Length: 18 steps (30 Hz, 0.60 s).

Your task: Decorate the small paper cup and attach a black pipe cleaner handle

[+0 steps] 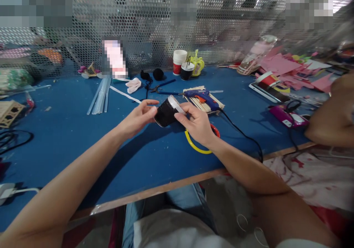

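Observation:
A black paper cup [167, 112] with a white band round its rim is tilted in the air above the blue table. My right hand [197, 124] pinches it at the banded rim, thumb in front. On the other side, my left hand [139, 118] has its thumb and fingers curled at the cup's lower end; some fingertips are hidden. A white ribbon [124, 93] runs from a loose bundle to behind my left hand, where its end is out of sight. Under my right hand lies a yellow and red ring [197, 149], partly covered.
A blue glue gun [203, 97] rests on wooden sticks, its cord trailing right. Behind are pliers [157, 89], glue sticks [100, 96], stacked paper cups [179, 61] and another black cup [187, 71]. Another person's arm [332, 111] leans at right, near a phone [269, 93] and purple box [289, 116].

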### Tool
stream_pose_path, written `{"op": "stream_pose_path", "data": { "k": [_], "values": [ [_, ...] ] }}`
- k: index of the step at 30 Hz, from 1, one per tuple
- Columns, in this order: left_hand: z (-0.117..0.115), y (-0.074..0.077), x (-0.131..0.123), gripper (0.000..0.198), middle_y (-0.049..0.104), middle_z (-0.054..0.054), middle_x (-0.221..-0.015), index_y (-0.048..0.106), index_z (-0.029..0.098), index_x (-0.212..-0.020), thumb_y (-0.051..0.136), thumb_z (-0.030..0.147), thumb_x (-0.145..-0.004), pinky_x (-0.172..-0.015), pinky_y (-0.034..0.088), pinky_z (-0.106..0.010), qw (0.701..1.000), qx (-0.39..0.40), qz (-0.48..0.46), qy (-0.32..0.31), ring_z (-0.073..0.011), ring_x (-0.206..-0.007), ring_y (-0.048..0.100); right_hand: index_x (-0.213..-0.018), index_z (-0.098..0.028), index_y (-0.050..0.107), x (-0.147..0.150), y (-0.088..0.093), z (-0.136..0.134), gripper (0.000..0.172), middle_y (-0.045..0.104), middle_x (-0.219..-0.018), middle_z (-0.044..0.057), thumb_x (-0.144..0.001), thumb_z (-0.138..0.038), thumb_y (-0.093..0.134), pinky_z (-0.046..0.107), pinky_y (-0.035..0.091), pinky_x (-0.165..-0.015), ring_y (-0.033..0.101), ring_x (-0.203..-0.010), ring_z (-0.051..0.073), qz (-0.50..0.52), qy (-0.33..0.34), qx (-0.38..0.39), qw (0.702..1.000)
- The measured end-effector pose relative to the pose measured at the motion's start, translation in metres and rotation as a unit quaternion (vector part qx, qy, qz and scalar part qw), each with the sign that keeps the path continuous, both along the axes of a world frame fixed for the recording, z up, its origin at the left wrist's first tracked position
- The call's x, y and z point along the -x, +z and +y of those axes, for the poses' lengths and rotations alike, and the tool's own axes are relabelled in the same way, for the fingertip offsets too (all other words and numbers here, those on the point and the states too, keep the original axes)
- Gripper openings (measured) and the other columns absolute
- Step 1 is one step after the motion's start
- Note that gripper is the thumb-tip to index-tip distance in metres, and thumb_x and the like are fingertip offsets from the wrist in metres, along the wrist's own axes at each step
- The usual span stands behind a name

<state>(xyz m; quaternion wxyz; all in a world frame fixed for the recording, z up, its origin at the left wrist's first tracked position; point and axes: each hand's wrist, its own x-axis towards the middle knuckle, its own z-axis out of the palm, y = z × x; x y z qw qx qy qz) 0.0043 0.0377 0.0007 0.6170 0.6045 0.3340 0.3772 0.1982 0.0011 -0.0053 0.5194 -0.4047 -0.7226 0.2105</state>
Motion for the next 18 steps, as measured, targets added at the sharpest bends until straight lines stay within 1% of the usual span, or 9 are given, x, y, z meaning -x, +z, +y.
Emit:
{"op": "stream_pose_path", "data": {
  "k": [1, 2, 3, 4, 6, 9, 12, 15, 18],
  "values": [
    [-0.004, -0.001, -0.003, 0.056, 0.057, -0.008, -0.097, 0.045, 0.018, -0.111, 0.066, 0.044, -0.066, -0.072, 0.045, -0.030, 1.000, 0.013, -0.002, -0.026, -0.0150, -0.082, 0.058, -0.077, -0.018, 0.053, 0.001, 0.000, -0.001, 0.010, 0.056, -0.084, 0.004, -0.081, -0.027, 0.054, 0.030, 0.042, -0.074, 0.053, -0.079, 0.014, 0.001, 0.007, 0.002, 1.000],
    [-0.008, -0.002, -0.006, 0.063, 0.057, -0.008, -0.098, 0.044, 0.018, -0.113, 0.071, 0.040, -0.060, -0.072, 0.045, -0.029, 0.999, 0.008, -0.001, -0.031, -0.0149, -0.082, 0.058, -0.077, -0.018, 0.053, 0.001, 0.000, -0.001, 0.010, 0.056, -0.084, 0.004, -0.081, -0.027, 0.054, 0.030, 0.043, -0.074, 0.053, -0.079, 0.014, 0.000, 0.015, 0.005, 1.000],
    [-0.011, -0.003, -0.009, 0.064, 0.056, -0.007, -0.100, 0.043, 0.018, -0.113, 0.072, 0.037, -0.060, -0.072, 0.045, -0.029, 1.000, 0.007, 0.003, -0.030, -0.0143, -0.080, 0.058, -0.076, -0.018, 0.053, 0.001, -0.001, -0.001, 0.010, 0.056, -0.084, 0.004, -0.081, -0.027, 0.054, 0.030, 0.043, -0.074, 0.053, -0.080, 0.014, -0.002, 0.023, 0.009, 1.000],
    [-0.012, -0.005, -0.010, 0.063, 0.055, -0.007, -0.100, 0.041, 0.018, -0.113, 0.072, 0.036, -0.061, -0.071, 0.046, -0.028, 0.999, 0.008, 0.014, -0.028, -0.0134, -0.078, 0.058, -0.077, -0.018, 0.053, 0.001, 0.000, -0.001, 0.011, 0.057, -0.085, 0.004, -0.081, -0.028, 0.054, 0.030, 0.043, -0.074, 0.054, -0.081, 0.014, -0.006, 0.031, 0.013, 0.999],
    [-0.011, -0.008, -0.011, 0.061, 0.053, -0.005, -0.098, 0.040, 0.018, -0.111, 0.071, 0.034, -0.062, -0.066, 0.046, -0.026, 0.999, -0.014, 0.043, 0.002, -0.0112, -0.075, 0.056, -0.080, -0.018, 0.055, -0.001, 0.001, 0.000, 0.011, 0.058, -0.089, 0.004, -0.080, -0.030, 0.055, 0.030, 0.044, -0.077, 0.055, -0.085, 0.015, -0.013, 0.035, 0.016, 0.999],
    [-0.005, -0.010, -0.007, 0.061, 0.052, -0.002, -0.093, 0.041, 0.018, -0.109, 0.073, 0.033, -0.059, -0.063, 0.044, -0.022, 0.994, -0.060, 0.090, 0.022, -0.0103, -0.075, 0.053, -0.089, -0.019, 0.057, -0.006, 0.003, 0.003, 0.015, 0.060, -0.092, 0.005, -0.081, -0.031, 0.055, 0.031, 0.044, -0.081, 0.056, -0.089, 0.015, -0.005, 0.007, 0.010, 1.000],
    [-0.001, -0.009, -0.003, 0.059, 0.054, -0.001, -0.088, 0.043, 0.018, -0.109, 0.072, 0.034, -0.060, -0.065, 0.045, -0.023, 0.993, -0.068, 0.095, 0.002, -0.0117, -0.076, 0.053, -0.087, -0.019, 0.059, -0.010, 0.004, 0.003, 0.016, 0.061, -0.084, 0.003, -0.080, -0.032, 0.055, 0.029, 0.046, -0.075, 0.058, -0.080, 0.014, 0.008, -0.005, 0.027, 1.000],
    [-0.001, -0.007, -0.001, 0.058, 0.056, -0.002, -0.090, 0.043, 0.019, -0.111, 0.070, 0.035, -0.062, -0.066, 0.045, -0.024, 0.995, -0.060, 0.083, -0.004, -0.0128, -0.077, 0.054, -0.086, -0.018, 0.058, -0.010, 0.003, 0.003, 0.018, 0.060, -0.079, 0.002, -0.078, -0.034, 0.056, 0.028, 0.046, -0.068, 0.057, -0.073, 0.013, 0.016, 0.020, 0.069, 0.997],
    [-0.001, -0.006, 0.000, 0.058, 0.057, -0.003, -0.095, 0.043, 0.019, -0.111, 0.069, 0.035, -0.063, -0.067, 0.045, -0.026, 0.994, -0.074, 0.079, -0.001, -0.0136, -0.079, 0.055, -0.086, -0.018, 0.058, -0.009, 0.002, 0.002, 0.017, 0.060, -0.079, 0.002, -0.078, -0.033, 0.056, 0.027, 0.046, -0.066, 0.056, -0.072, 0.012, 0.021, 0.038, 0.093, 0.995]
  ]
}}
